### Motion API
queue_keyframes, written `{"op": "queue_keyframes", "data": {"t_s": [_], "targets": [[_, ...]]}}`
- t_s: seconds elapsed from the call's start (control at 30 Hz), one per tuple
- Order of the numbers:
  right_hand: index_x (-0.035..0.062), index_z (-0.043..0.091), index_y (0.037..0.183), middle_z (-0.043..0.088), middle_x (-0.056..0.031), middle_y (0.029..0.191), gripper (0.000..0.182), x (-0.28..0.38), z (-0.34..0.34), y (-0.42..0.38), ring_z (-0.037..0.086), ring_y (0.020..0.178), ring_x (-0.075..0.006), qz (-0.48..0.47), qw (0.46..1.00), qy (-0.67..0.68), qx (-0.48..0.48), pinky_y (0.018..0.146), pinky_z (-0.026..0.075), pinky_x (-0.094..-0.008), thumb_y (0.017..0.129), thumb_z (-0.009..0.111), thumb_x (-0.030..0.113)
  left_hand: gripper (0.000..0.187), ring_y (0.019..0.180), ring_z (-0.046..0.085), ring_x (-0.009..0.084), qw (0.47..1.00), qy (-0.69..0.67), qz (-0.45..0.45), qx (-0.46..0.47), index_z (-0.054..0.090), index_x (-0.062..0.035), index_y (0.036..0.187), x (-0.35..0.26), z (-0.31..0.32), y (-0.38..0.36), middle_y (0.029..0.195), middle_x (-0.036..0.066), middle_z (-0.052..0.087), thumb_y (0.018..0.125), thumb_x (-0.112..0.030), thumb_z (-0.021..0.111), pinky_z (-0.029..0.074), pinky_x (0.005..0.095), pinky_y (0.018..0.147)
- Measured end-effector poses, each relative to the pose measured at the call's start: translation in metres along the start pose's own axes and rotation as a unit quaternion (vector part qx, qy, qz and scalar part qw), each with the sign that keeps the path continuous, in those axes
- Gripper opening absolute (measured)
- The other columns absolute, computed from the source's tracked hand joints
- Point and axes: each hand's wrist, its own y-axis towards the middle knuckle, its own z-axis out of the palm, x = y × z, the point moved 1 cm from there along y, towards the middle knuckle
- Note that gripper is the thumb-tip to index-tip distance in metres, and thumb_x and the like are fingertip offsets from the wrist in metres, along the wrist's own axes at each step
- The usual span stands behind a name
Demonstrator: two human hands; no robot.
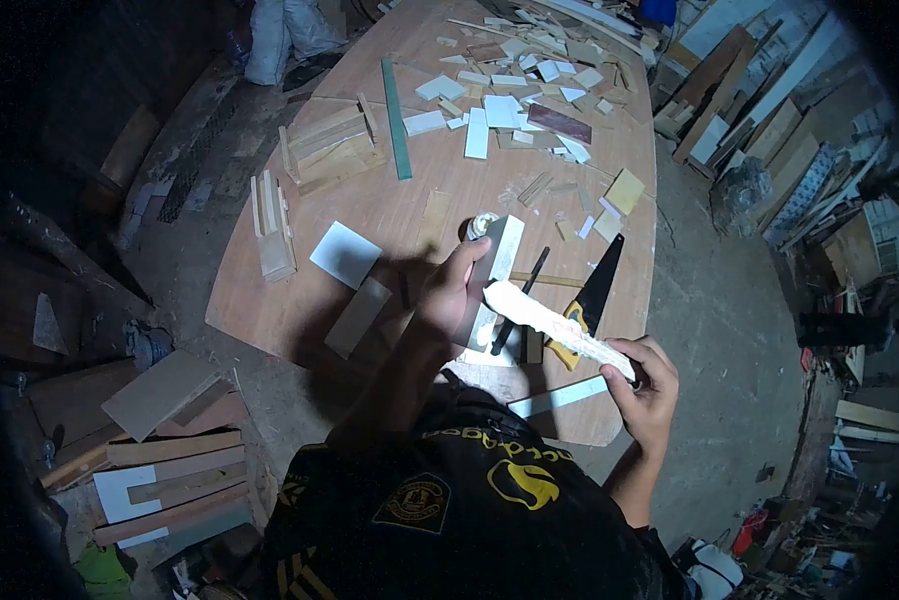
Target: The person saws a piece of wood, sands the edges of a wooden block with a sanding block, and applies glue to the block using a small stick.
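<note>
My left hand (453, 292) is closed around a rectangular wooden block (506, 247), held up above the near part of the table. In my right hand (647, 388) is one end of a whitish, rough-edged stick (554, 322). Its wide far end meets or overlaps the block's side; glare hides its exact kind and whether they touch. Below them lie a handsaw (598, 285) with a black blade and yellow handle, and a dark slim bar (535, 270). A small round container (482, 224) stands just beyond the block, partly hidden by it.
Many wood offcuts (502, 110) cover the far side of the table (419, 215). Small wooden assemblies (334, 145) and a green strip (395, 120) sit at the left, near a white square panel (345, 255). Boards (174, 480) are stacked on the floor at lower left.
</note>
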Motion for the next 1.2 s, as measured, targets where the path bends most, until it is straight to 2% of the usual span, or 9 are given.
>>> {"op": "queue_keyframes", "data": {"t_s": [0.2,0.33,0.4,0.63,0.93,1.03,1.1,1.13,1.2], "targets": [[-0.0001,0.07,0.1,0.061,-0.0049,0.078,0.027,-0.001,-0.002,0.002,0.049,0.063,-0.0092,-0.002,1.0,-0.027,-0.009,0.054,0.035,-0.0233,0.074,0.075,0.003,0.058,0.067,0.054,0.0134,1.0,-0.008,0.003,0.018,0.045,-0.0052,0.134,0.005,0.001,-0.001,0.089,0.002,0.056,0.096,-0.048,0.04,0.045,0.0256,0.058],[-0.0001,0.07,0.1,0.061,-0.0047,0.079,0.026,-0.003,-0.002,0.003,0.049,0.063,-0.0088,0.002,1.0,-0.025,-0.016,0.054,0.035,-0.0233,0.075,0.075,0.003,0.053,0.062,0.052,0.0133,0.999,0.018,0.043,-0.013,0.046,-0.007,0.133,0.009,0.003,-0.001,0.082,0.003,0.055,0.097,-0.045,0.039,0.042,0.0249,0.056],[-0.0004,0.069,0.101,0.06,-0.0038,0.079,0.026,-0.004,-0.001,0.004,0.048,0.063,-0.0077,0.001,0.999,-0.016,-0.033,0.054,0.034,-0.0223,0.076,0.074,0.003,0.046,0.056,0.048,0.0135,0.997,-0.043,-0.039,0.052,0.051,-0.0083,0.124,0.008,0.002,0.0,0.074,0.004,0.053,0.098,-0.043,0.037,0.038,0.0266,0.053],[-0.0006,0.068,0.102,0.056,-0.0016,0.078,0.025,-0.012,-0.006,0.005,0.045,0.064,-0.0056,0.014,0.997,0.0,-0.081,0.053,0.03,-0.0202,0.078,0.073,0.003,0.041,0.049,0.044,0.0157,0.984,-0.119,-0.083,0.1,0.053,-0.0074,0.099,0.014,-0.001,0.007,0.067,0.004,0.051,0.099,-0.043,0.034,0.036,0.0306,0.051],[-0.0005,0.069,0.101,0.057,-0.0014,0.077,0.026,-0.016,-0.009,0.006,0.046,0.063,-0.0063,-0.006,0.998,-0.01,-0.067,0.053,0.032,-0.0212,0.076,0.074,0.003,0.042,0.048,0.044,0.0156,0.997,-0.049,-0.039,0.055,0.052,-0.0055,0.104,0.014,0.01,0.002,0.064,0.005,0.05,0.1,-0.041,0.03,0.036,0.0306,0.05],[-0.0004,0.069,0.101,0.059,-0.0026,0.079,0.026,-0.015,-0.008,0.007,0.047,0.063,-0.0069,-0.018,0.998,-0.026,-0.058,0.053,0.033,-0.0213,0.076,0.075,0.003,0.043,0.047,0.043,0.016,0.995,0.095,0.005,-0.001,0.052,-0.0053,0.107,0.016,0.008,0.004,0.061,0.006,0.05,0.099,-0.042,0.03,0.036,0.0309,0.05],[-0.0003,0.069,0.101,0.06,-0.0035,0.08,0.026,-0.013,-0.008,0.008,0.049,0.064,-0.0071,-0.011,0.998,-0.033,-0.057,0.054,0.035,-0.0213,0.076,0.075,0.003,0.029,0.065,0.055,0.0127,0.969,-0.079,0.025,0.234,0.048,-0.0026,0.115,0.019,-0.002,0.006,0.089,0.005,0.054,0.099,-0.027,0.044,0.047,0.0257,0.057],[-0.0003,0.069,0.101,0.06,-0.0035,0.08,0.026,-0.012,-0.008,0.008,0.049,0.064,-0.0071,-0.011,0.998,-0.034,-0.057,0.054,0.035,-0.0213,0.076,0.075,0.003,0.029,0.065,0.055,0.0127,0.969,-0.079,0.025,0.234,0.048,-0.0026,0.115,0.023,-0.006,0.006,0.089,0.005,0.054,0.099,-0.027,0.044,0.047,0.0257,0.057],[-0.0004,0.069,0.101,0.06,-0.0036,0.08,0.026,-0.011,-0.009,0.009,0.049,0.064,-0.007,-0.005,0.996,-0.055,-0.074,0.053,0.034,-0.0209,0.076,0.075,0.003,0.03,0.061,0.054,0.0131,0.988,0.147,0.018,0.042,0.05,-0.0035,0.111,0.027,-0.009,0.003,0.084,0.005,0.054,0.098,-0.03,0.044,0.045,0.0265,0.054]]}}
